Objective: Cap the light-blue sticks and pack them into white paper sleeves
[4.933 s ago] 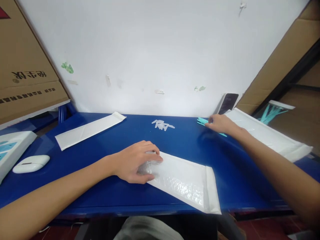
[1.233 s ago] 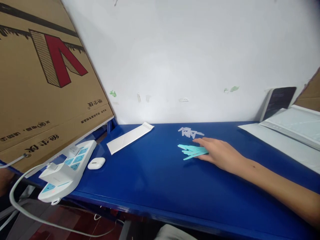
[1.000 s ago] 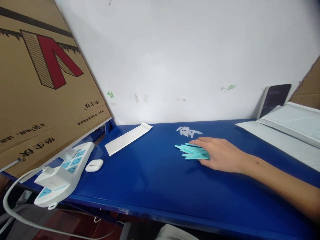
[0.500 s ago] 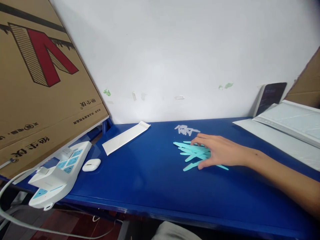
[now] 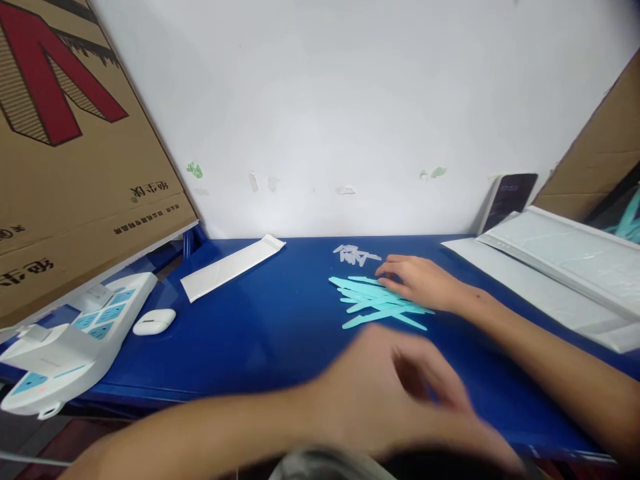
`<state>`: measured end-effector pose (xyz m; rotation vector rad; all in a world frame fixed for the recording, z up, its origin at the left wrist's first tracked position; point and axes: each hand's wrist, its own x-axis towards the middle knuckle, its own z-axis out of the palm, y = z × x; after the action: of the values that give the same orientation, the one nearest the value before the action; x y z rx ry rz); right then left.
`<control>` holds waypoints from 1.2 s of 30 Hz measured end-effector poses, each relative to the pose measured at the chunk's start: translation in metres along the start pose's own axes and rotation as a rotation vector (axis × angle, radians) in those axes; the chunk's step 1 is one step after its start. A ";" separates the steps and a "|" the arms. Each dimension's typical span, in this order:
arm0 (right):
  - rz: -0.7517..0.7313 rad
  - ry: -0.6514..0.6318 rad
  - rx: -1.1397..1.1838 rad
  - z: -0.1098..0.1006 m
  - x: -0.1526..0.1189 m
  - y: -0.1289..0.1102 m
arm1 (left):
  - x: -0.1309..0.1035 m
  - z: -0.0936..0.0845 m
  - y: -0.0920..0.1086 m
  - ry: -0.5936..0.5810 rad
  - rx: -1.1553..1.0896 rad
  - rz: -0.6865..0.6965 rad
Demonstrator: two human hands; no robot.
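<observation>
A loose, crisscrossed pile of flat teal plastic sticks (image 5: 373, 308) with tapered ends lies on the blue table (image 5: 270, 333). At its far right edge is my right hand (image 5: 417, 280), the thumb and index finger brought together on the end of one stick. Small whitish plastic pieces (image 5: 353, 255) lie in a cluster just behind the pile, left of those fingertips. My left hand (image 5: 385, 393) is low in front, smeared by motion, reaching to the right over the table's near edge. Its fingers bend, but whether they hold anything cannot be made out.
A white flat packet (image 5: 230, 267) rests at the back left. Nearer are a white earbud case (image 5: 154, 322) and a power strip (image 5: 107, 327) with plugged-in adapters. White panels (image 5: 560, 267) and a dark box (image 5: 509, 202) stand right; a large cardboard box (image 5: 95, 200) leans left.
My left hand has come into view from below. My right hand has shifted to the back of the pile, its fingers drawing closer together. The camera view has turned slightly right.
</observation>
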<state>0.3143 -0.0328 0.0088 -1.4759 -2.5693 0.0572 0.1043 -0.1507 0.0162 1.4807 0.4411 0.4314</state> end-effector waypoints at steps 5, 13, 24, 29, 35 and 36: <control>-0.033 -0.027 0.090 0.001 0.003 0.012 | 0.047 -0.142 0.015 0.565 0.842 0.155; 0.082 -0.031 0.284 -0.002 0.003 0.017 | 0.079 -0.240 -0.026 0.326 1.368 0.155; 0.081 0.141 0.211 0.006 0.002 0.017 | 0.064 -0.224 -0.025 0.490 1.335 0.177; 0.112 0.197 0.262 0.009 0.003 0.013 | 0.067 -0.226 -0.030 0.508 1.126 0.194; 0.129 0.175 0.180 0.009 0.003 0.008 | 0.070 -0.229 -0.026 0.433 0.921 0.112; 0.129 0.154 0.169 0.009 0.003 0.007 | 0.071 -0.228 -0.025 0.421 0.939 0.093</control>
<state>0.3175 -0.0258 -0.0009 -1.5173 -2.2863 0.1670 0.0437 0.0790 -0.0193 2.3283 1.0002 0.6605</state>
